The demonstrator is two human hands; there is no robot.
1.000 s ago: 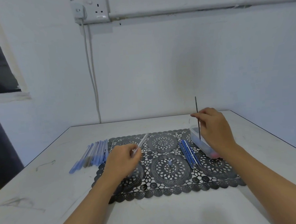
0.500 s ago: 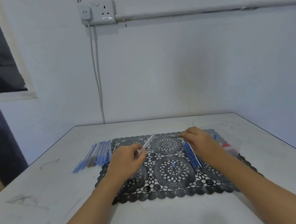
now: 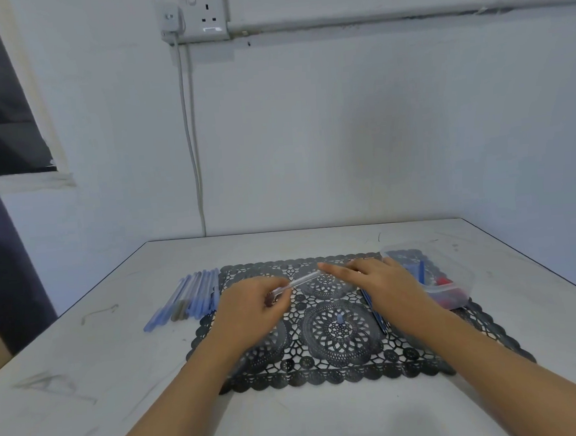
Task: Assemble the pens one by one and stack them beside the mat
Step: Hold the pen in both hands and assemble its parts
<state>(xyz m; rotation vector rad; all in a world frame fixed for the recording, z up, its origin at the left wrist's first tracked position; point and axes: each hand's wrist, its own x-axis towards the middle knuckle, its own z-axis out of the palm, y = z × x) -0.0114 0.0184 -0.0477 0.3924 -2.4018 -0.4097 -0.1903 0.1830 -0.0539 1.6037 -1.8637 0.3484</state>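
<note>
My left hand (image 3: 251, 307) grips a clear pen barrel (image 3: 300, 281) over the black lace mat (image 3: 339, 366); the barrel slants up to the right. The fingertips of my right hand (image 3: 381, 279) meet the barrel's far end, pinching the thin ink refill, which is almost entirely hidden. A row of several assembled blue pens (image 3: 197, 294) lies on the table just left of the mat. Several blue pen parts (image 3: 375, 310) lie on the mat under my right wrist. A small blue cap (image 3: 339, 317) stands at the mat's centre.
A clear plastic container (image 3: 452, 275) with blue and red parts sits on the mat's far right corner. The white table (image 3: 87, 381) runs back to a wall with a socket and a hanging cable (image 3: 192, 156).
My right hand brought the refill down from upright over the container and moved left to the barrel's end. My left hand kept the barrel in place.
</note>
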